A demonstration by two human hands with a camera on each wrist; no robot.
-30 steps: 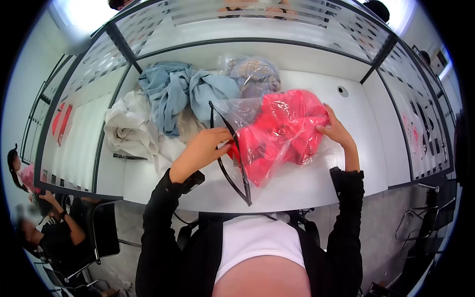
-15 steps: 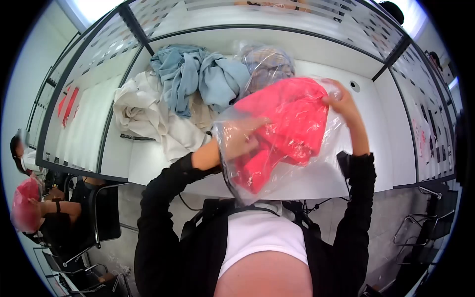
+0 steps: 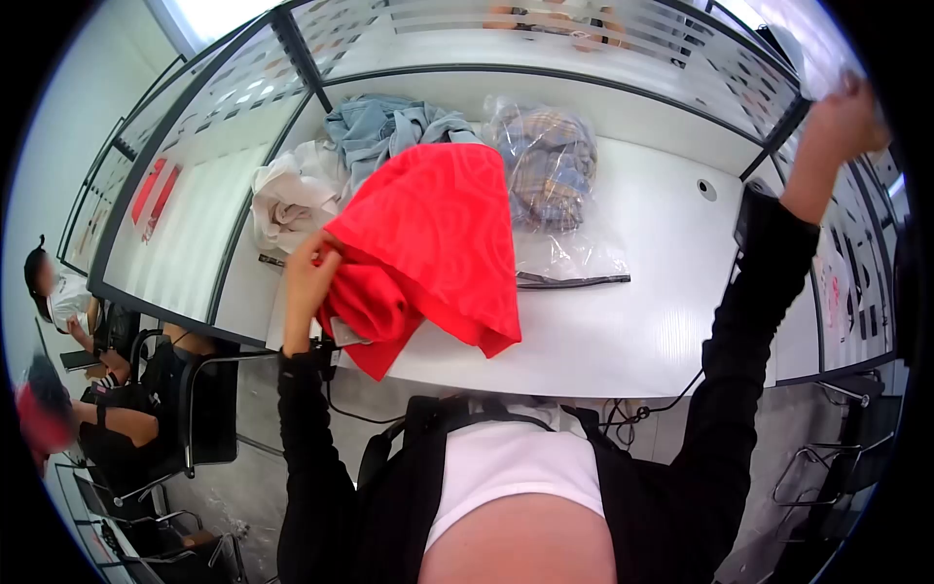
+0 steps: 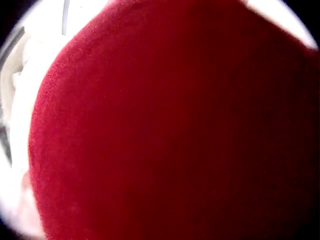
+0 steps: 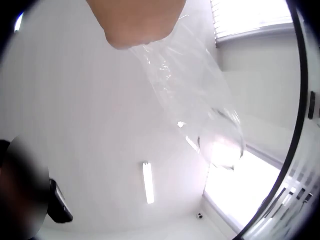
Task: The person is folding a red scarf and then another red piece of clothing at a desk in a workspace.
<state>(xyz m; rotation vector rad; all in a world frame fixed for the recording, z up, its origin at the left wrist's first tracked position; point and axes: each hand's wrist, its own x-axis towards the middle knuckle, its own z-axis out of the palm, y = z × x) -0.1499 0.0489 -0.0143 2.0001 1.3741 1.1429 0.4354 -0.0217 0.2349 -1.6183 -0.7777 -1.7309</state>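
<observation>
Over tabletop [image 3: 671,326], left hand [image 3: 307,280] pinches red cloth [image 3: 448,229] by edge, likely so it won't trail after clear bag [image 5: 192,85]. Right hand [image 3: 844,125], raised well apart, has fingers closed round bag, seemingly holding it off cloth. Plaid bundle [image 3: 550,161] lies wrapped beyond; blue clothes [image 3: 379,125], white clothes [image 3: 292,200] heaped behind, perhaps leaving room.

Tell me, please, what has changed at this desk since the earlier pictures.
The red garment is out of its clear plastic bag and has moved left, gripped by the left hand. The right hand has released the garment and swung up and right, holding the bag. The blue clothing, white clothing and bagged plaid garment stayed on the desk.
</observation>
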